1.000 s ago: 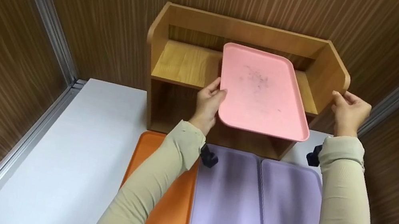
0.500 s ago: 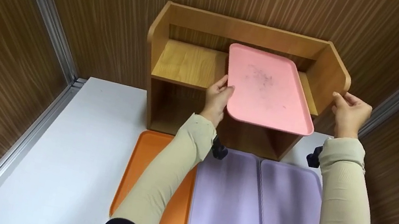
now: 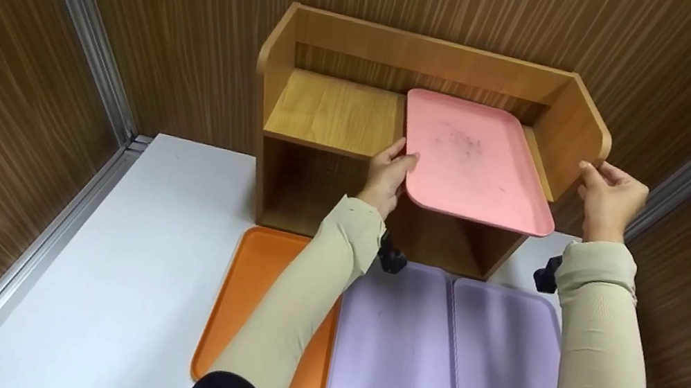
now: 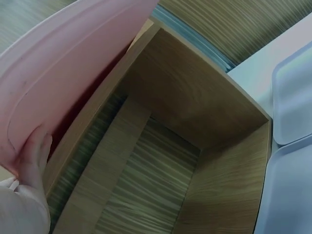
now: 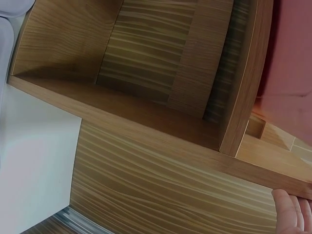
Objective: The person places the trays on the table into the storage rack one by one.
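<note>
A pink tray (image 3: 474, 159) with dark scuffs lies over the right part of the upper board of a small wooden shelf (image 3: 335, 108), its near end jutting past the front edge. My left hand (image 3: 387, 176) grips the tray's left rim near the front corner, thumb on top and fingers beneath. In the left wrist view that hand (image 4: 34, 161) meets the tray's underside (image 4: 73, 63), just above the board. My right hand (image 3: 611, 200) holds the front edge of the shelf's right side panel (image 3: 572, 137). Its fingers (image 5: 287, 207) show against that panel in the right wrist view.
An orange tray (image 3: 261, 278) and two lilac trays (image 3: 400, 351) lie side by side on the white table (image 3: 95, 264) in front of the shelf. Wood-grain walls (image 3: 205, 23) enclose the back and both sides. Below the board the shelf has an open compartment (image 4: 161, 136).
My left hand has moved right and the pink tray has shifted right with it, further over the shelf's right half and lower onto it. The right hand stays at the side panel.
</note>
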A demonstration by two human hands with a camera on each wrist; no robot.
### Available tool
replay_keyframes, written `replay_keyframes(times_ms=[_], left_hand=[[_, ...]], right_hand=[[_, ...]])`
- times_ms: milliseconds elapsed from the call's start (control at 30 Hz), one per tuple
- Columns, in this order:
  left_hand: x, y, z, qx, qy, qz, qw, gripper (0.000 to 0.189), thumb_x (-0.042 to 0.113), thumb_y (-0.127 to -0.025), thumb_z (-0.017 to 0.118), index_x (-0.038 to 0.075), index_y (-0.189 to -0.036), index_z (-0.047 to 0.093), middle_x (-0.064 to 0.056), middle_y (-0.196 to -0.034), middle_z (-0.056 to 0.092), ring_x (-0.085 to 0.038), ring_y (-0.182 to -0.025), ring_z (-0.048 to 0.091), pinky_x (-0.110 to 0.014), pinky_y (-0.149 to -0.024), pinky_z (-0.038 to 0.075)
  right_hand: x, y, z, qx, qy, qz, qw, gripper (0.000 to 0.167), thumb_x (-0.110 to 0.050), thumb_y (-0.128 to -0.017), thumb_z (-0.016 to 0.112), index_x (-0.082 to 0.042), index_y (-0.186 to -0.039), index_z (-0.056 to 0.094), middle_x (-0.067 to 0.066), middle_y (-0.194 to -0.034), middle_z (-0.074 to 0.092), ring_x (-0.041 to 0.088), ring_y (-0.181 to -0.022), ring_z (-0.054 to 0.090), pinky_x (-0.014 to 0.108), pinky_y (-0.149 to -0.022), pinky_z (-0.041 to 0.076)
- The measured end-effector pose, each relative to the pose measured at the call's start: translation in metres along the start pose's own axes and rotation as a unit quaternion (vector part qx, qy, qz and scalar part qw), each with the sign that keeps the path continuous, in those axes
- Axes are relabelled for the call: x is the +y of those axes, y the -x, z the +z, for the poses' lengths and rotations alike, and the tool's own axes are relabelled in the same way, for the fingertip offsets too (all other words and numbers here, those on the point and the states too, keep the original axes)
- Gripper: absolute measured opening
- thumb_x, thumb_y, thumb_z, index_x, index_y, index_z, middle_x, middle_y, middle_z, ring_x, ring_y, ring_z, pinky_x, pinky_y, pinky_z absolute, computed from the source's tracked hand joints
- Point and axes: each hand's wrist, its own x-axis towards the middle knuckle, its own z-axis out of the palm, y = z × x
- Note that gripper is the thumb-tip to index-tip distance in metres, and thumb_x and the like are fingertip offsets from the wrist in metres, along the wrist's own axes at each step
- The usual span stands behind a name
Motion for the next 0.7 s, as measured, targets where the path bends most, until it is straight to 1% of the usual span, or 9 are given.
replay_keyframes(times_ms=[67, 133, 233, 300, 500, 600, 700], left_hand=[[0.000, -0.001, 0.001, 0.001, -0.006, 0.012, 0.9999, 0.053, -0.002, -0.089, 0.056, 0.002, -0.140, 0.043, -0.021, -0.131, 0.054, -0.022, -0.105, 0.059, -0.026, -0.081, 0.052], [-0.002, -0.002, 0.003, 0.006, -0.014, 0.028, 0.9995, 0.051, -0.004, -0.090, 0.054, -0.003, -0.139, 0.042, -0.022, -0.136, 0.049, -0.025, -0.119, 0.053, -0.028, -0.093, 0.048], [-0.004, -0.003, 0.006, 0.012, -0.027, 0.047, 0.9985, 0.049, -0.007, -0.090, 0.052, -0.007, -0.138, 0.040, -0.023, -0.140, 0.044, -0.028, -0.129, 0.044, -0.028, -0.102, 0.040], [-0.005, -0.002, 0.009, 0.007, -0.031, 0.044, 0.9985, 0.049, -0.006, -0.091, 0.051, -0.008, -0.139, 0.038, -0.022, -0.142, 0.041, -0.028, -0.131, 0.041, -0.029, -0.104, 0.038], [-0.006, -0.001, 0.013, -0.021, -0.045, 0.024, 0.9985, 0.052, -0.003, -0.094, 0.049, -0.006, -0.143, 0.031, -0.018, -0.148, 0.033, -0.026, -0.135, 0.034, -0.030, -0.108, 0.033], [-0.004, -0.001, 0.014, -0.042, -0.049, 0.023, 0.9976, 0.054, 0.000, -0.095, 0.049, -0.005, -0.145, 0.027, -0.018, -0.151, 0.028, -0.026, -0.137, 0.030, -0.031, -0.109, 0.030], [-0.001, -0.001, 0.012, -0.076, -0.057, 0.026, 0.9952, 0.059, 0.004, -0.097, 0.049, -0.005, -0.146, 0.020, -0.018, -0.153, 0.020, -0.024, -0.141, 0.022, -0.031, -0.113, 0.023]], right_hand=[[0.000, 0.000, 0.000, 0.000, -0.001, 0.002, 1.0000, 0.047, -0.009, -0.079, 0.073, 0.004, -0.122, 0.060, -0.016, -0.062, 0.064, -0.001, -0.067, 0.062, 0.011, -0.056, 0.050], [-0.001, 0.000, -0.001, 0.000, -0.002, 0.005, 1.0000, 0.047, -0.009, -0.080, 0.073, 0.004, -0.122, 0.060, -0.017, -0.062, 0.064, 0.000, -0.068, 0.062, 0.011, -0.056, 0.050], [0.000, 0.000, 0.000, -0.003, -0.005, 0.006, 1.0000, 0.047, -0.009, -0.080, 0.073, 0.005, -0.123, 0.059, -0.017, -0.061, 0.064, 0.000, -0.069, 0.062, 0.011, -0.056, 0.050], [0.001, 0.001, 0.000, -0.004, -0.008, 0.006, 0.9999, 0.048, -0.009, -0.080, 0.073, 0.005, -0.123, 0.059, -0.017, -0.061, 0.063, 0.000, -0.068, 0.062, 0.011, -0.056, 0.050], [0.002, 0.001, 0.001, -0.006, -0.013, 0.004, 0.9999, 0.048, -0.009, -0.079, 0.074, 0.005, -0.122, 0.059, -0.016, -0.061, 0.065, 0.000, -0.067, 0.063, 0.011, -0.056, 0.050], [0.002, 0.001, 0.003, -0.007, -0.025, 0.002, 0.9997, 0.046, -0.008, -0.079, 0.074, 0.006, -0.121, 0.060, -0.015, -0.061, 0.065, 0.000, -0.067, 0.063, 0.011, -0.056, 0.051], [0.002, 0.001, 0.005, -0.007, -0.031, 0.000, 0.9995, 0.044, -0.007, -0.079, 0.074, 0.006, -0.119, 0.062, -0.015, -0.062, 0.065, 0.001, -0.067, 0.063, 0.012, -0.056, 0.051]])
